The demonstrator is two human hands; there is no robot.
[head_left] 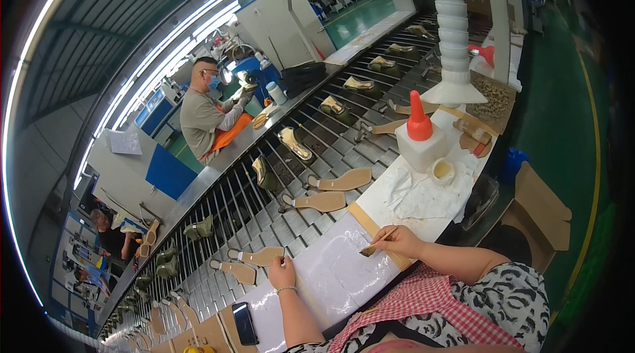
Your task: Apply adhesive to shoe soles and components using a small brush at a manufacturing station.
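Observation:
My right hand [401, 242] pinches a small brush [380, 241], its dark bristle end just above the white sheet-covered board [336, 272]. My left hand [282, 275] closes its fingertips on the wide end of a tan shoe sole [262, 256] at the conveyor's near edge. A second tan sole [239, 272] lies right beside that one. Beyond my right hand, a square white bottle [421, 145] with a red nozzle cap stands near a small cup [442, 171] of yellowish liquid. Crumpled white paper [420, 197] lies under the cup.
A roller conveyor [311, 221] carries green shoe uppers [288, 145] and more soles [340, 180]. A phone [245, 323] lies at my left. A white duct [454, 42] hangs ahead. Across the conveyor, a masked person [210, 112] handles a shoe. A cardboard box [539, 211] stands at right.

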